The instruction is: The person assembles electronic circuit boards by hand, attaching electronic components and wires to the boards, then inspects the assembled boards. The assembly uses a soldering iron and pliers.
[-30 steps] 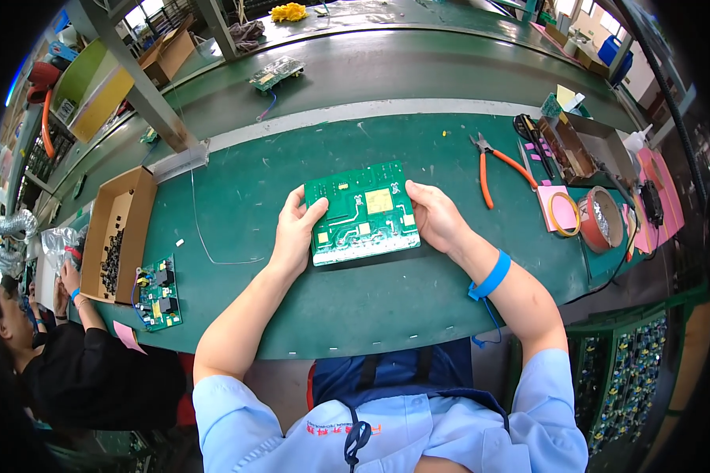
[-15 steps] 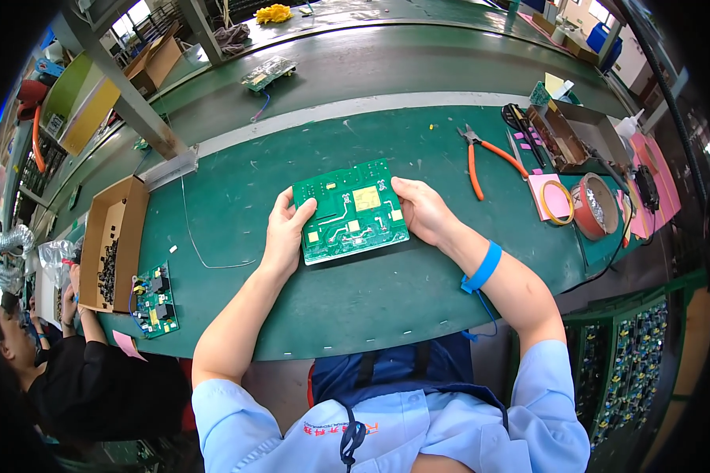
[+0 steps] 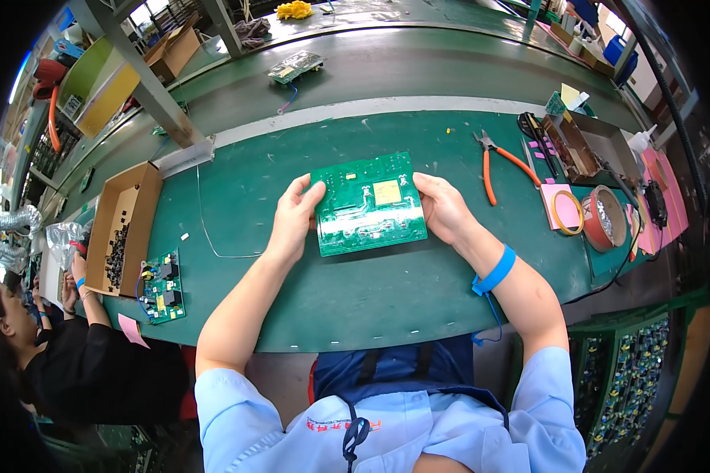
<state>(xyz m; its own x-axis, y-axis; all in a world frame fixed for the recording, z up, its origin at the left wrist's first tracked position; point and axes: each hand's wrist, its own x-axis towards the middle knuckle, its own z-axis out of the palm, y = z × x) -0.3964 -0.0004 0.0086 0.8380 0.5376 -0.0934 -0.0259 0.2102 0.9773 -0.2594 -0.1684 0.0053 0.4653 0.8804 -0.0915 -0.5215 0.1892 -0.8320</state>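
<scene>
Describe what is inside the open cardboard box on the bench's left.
Inside the cardboard box, small black parts lie heaped, with a few scattered. Whatever lies beneath the heap is covered and cannot be seen.

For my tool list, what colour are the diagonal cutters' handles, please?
The cutter handles are orange, as the head view shows.

Free to reach over the surface [image 3: 355,311] between left forearm [image 3: 246,301] and right forearm [image 3: 521,293], short of the held circuit board [image 3: 371,209], and beyond its far edge. Blocked leftward by thin wire [image 3: 237,257], second board [image 3: 162,288] and cardboard box [image 3: 143,225]; rightward by orange pliers [image 3: 488,179] and red roll [image 3: 594,226].
</scene>
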